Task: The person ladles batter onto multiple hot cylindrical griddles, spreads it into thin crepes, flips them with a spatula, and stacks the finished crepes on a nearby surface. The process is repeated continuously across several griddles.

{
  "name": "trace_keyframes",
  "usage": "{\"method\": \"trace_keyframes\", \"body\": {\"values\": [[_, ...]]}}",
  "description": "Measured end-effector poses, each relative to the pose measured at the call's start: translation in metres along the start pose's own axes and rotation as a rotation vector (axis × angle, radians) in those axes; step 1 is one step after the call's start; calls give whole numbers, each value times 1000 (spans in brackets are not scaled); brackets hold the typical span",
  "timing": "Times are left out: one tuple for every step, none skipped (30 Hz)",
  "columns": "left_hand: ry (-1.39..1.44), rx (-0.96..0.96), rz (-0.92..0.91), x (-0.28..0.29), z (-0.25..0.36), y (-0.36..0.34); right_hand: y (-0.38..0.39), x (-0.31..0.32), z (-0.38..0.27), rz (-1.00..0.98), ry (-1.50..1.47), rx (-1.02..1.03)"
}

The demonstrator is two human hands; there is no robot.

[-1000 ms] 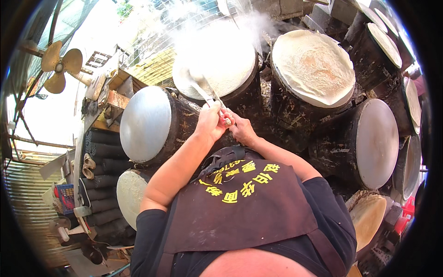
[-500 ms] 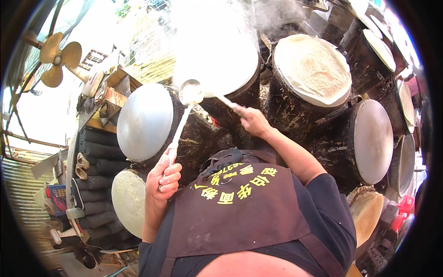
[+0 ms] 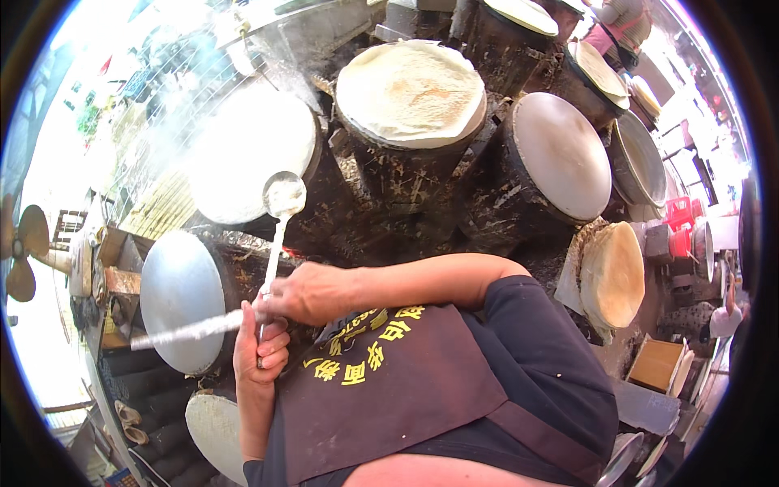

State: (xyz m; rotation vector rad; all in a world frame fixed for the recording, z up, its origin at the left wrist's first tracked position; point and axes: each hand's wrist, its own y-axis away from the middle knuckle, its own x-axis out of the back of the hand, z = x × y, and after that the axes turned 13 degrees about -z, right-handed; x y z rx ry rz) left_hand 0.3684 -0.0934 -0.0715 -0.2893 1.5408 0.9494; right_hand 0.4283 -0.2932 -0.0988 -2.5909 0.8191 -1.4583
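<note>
My left hand (image 3: pixel 258 351) is closed around the handle of a metal ladle (image 3: pixel 285 195) smeared with white batter. The ladle's bowl is raised beside a steaming, overexposed white griddle (image 3: pixel 251 154). Crossing over just above it, my right hand (image 3: pixel 312 294) grips a long white batter-coated stick (image 3: pixel 191 331), which points left across a bare grey round griddle (image 3: pixel 182 300). The two hands overlap at the ladle handle. Motion blurs the stick, and its exact shape cannot be told.
Dark drum stoves stand in an arc before me. One carries a thin round flatbread (image 3: pixel 410 93), another a bare griddle (image 3: pixel 560 154). Round flatbreads (image 3: pixel 615 276) are piled at right, near a red basket (image 3: pixel 680 213). A fan (image 3: pixel 24 243) is at left; a person (image 3: pixel 621 28) stands far right.
The view has turned right. My right hand has swung left from the white griddle's edge to cross over my left hand, carrying the stick. My left hand still holds the ladle.
</note>
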Motion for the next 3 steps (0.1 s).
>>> {"method": "trace_keyframes", "body": {"values": [[-127,-10,44,-5,-4,-6,6,2,0,-39,-30,2],[-255,-30,86,-12,-10,-12,11,12,-2,-79,-59,11],[-283,-27,139,-15,-13,-17,20,24,2,-93,-190,-18]]}}
